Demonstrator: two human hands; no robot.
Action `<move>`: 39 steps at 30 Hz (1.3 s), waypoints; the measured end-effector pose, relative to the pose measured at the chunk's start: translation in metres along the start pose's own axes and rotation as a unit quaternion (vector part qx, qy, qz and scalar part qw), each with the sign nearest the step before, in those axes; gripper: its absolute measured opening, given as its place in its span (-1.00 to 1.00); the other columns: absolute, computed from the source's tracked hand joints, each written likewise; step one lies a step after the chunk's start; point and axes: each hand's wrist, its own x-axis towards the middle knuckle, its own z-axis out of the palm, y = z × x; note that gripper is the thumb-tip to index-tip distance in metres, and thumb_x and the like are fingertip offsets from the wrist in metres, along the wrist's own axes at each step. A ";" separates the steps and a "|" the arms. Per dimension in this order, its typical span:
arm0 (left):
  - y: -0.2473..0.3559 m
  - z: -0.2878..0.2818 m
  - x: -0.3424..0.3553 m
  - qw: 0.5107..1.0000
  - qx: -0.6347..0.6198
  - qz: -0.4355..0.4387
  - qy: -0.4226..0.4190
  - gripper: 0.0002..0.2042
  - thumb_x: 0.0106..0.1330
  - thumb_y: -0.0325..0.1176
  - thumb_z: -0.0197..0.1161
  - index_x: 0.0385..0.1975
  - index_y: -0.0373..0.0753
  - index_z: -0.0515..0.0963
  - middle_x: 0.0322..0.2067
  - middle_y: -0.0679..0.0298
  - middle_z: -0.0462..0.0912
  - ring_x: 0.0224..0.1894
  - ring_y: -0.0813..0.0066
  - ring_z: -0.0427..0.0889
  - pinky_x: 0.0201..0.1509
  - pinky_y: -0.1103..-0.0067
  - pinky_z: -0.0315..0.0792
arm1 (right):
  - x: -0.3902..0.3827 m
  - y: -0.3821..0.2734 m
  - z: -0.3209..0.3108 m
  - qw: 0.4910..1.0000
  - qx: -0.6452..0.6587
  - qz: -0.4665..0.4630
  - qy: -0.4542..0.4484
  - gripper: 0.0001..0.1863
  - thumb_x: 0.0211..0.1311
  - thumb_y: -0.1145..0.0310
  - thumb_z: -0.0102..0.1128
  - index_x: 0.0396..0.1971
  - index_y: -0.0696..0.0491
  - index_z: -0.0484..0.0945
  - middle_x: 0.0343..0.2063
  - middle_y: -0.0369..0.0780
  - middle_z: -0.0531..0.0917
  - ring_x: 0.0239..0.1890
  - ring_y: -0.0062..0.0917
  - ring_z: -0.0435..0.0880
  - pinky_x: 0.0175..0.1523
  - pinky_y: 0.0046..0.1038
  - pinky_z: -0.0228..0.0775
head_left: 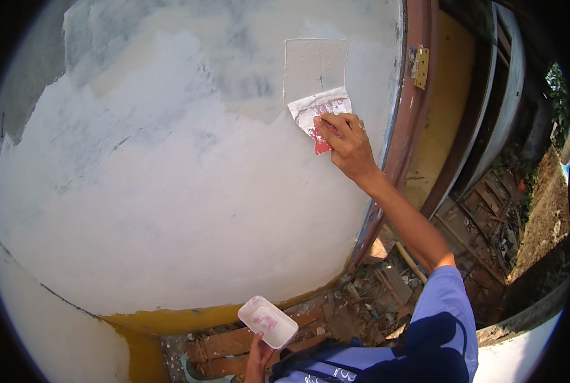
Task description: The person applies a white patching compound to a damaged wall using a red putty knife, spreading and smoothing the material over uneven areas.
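My right hand (pixel 349 143) grips a red putty scraper (pixel 323 142), its broad blade coated in white paste, against the upper right of the whitish wall (pixel 170 191). Just above the blade is a roughly rectangular band of wet, pale grey filler (pixel 315 67). Low in the view, my left hand (pixel 258 351) holds a white rectangular plastic tub (pixel 278 325) with pinkish-white residue inside.
Right of the wall stand a reddish-brown frame (pixel 418 25) with a brass hinge (pixel 420 67) and a yellow surface (pixel 448 57). Below lie planks and rubble (pixel 483 242). A yellow band (pixel 160 324) runs along the wall's base. Plants (pixel 556 96) show at far right.
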 end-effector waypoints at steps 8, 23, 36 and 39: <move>0.000 0.002 -0.002 1.000 -0.006 -0.003 -0.008 -0.19 0.11 -0.09 0.40 0.36 -0.16 0.20 0.26 0.16 0.43 0.29 0.09 0.44 0.36 0.08 0.34 | 0.128 0.049 -0.056 0.990 0.050 -0.043 0.121 -0.56 -0.11 0.70 0.17 -0.17 0.02 0.69 -0.20 -0.30 0.74 -0.13 -0.33 0.66 -0.13 -0.33 0.54; -0.007 0.005 -0.009 1.000 -0.010 0.002 0.004 -0.21 0.11 -0.09 0.38 0.36 -0.15 0.21 0.25 0.17 0.44 0.29 0.09 0.44 0.36 0.10 0.35 | -0.010 0.000 -0.026 0.998 0.051 0.039 -0.014 -0.48 -0.19 0.71 0.17 -0.11 0.02 0.66 -0.16 -0.31 0.68 -0.09 -0.33 0.61 -0.10 -0.29 0.44; 0.000 0.002 -0.008 0.999 -0.033 0.026 -0.009 -0.25 0.17 -0.13 0.35 0.37 -0.14 0.21 0.27 0.16 0.43 0.30 0.09 0.43 0.39 0.08 0.32 | -0.024 0.014 -0.029 0.998 0.036 0.009 0.056 -0.37 -0.34 0.70 0.13 -0.09 0.00 0.68 -0.15 -0.29 0.70 -0.13 -0.34 0.61 -0.03 -0.33 0.39; -0.005 0.002 -0.008 0.999 -0.031 0.032 0.011 -0.26 0.18 -0.13 0.35 0.36 -0.15 0.21 0.27 0.16 0.43 0.29 0.09 0.44 0.38 0.09 0.32 | 0.054 0.054 -0.048 0.995 0.003 -0.007 0.099 -0.44 -0.26 0.70 0.16 -0.12 -0.02 0.69 -0.18 -0.34 0.71 -0.12 -0.35 0.63 -0.09 -0.35 0.44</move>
